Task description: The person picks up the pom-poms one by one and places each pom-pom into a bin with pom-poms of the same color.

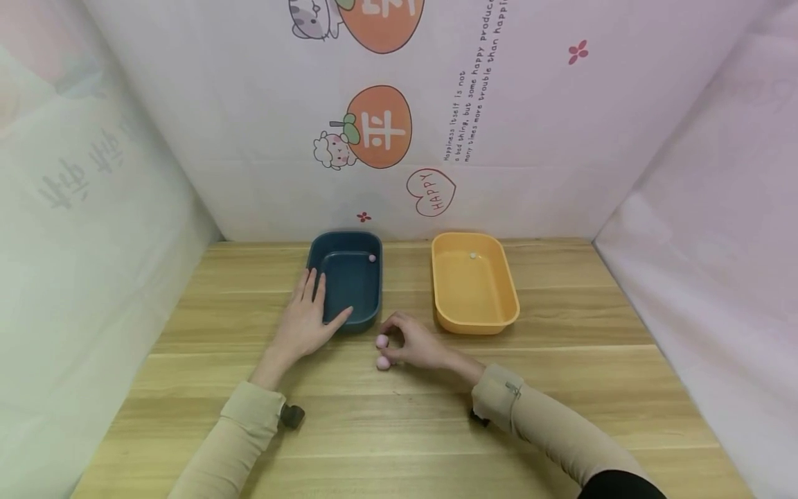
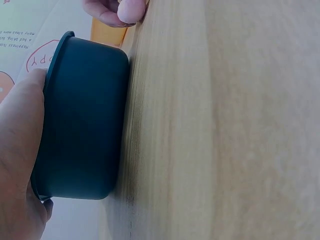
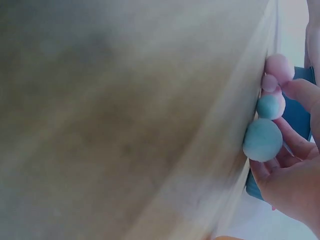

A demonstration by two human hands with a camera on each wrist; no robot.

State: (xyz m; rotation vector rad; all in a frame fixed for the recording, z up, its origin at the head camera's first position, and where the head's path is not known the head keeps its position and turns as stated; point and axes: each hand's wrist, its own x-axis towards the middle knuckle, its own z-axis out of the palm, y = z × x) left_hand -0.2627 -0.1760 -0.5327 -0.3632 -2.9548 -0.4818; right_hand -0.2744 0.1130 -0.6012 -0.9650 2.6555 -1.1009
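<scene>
My left hand point(image 1: 305, 322) rests with straight, spread fingers on the left and near rim of the dark blue tray point(image 1: 349, 241). A small pink ball point(image 1: 372, 258) lies inside that tray. Right of its near corner, my right hand point(image 1: 418, 343) pinches a pink ball point(image 1: 382, 341) between thumb and forefinger. A second pink ball point(image 1: 383, 363) is just beside the thumb. Under the hand, in the right wrist view, are a larger teal ball point(image 3: 263, 140), a smaller teal ball point(image 3: 267, 106) and a tiny pink ball point(image 3: 269, 82); the palm hides these in the head view.
A yellow tray point(image 1: 514, 305) stands to the right of the blue one, with a small pale ball point(image 1: 472, 256) in it. Both trays are near the back of the wooden table point(image 1: 386, 430). A printed white cloth point(image 1: 530, 138) encloses the back and sides.
</scene>
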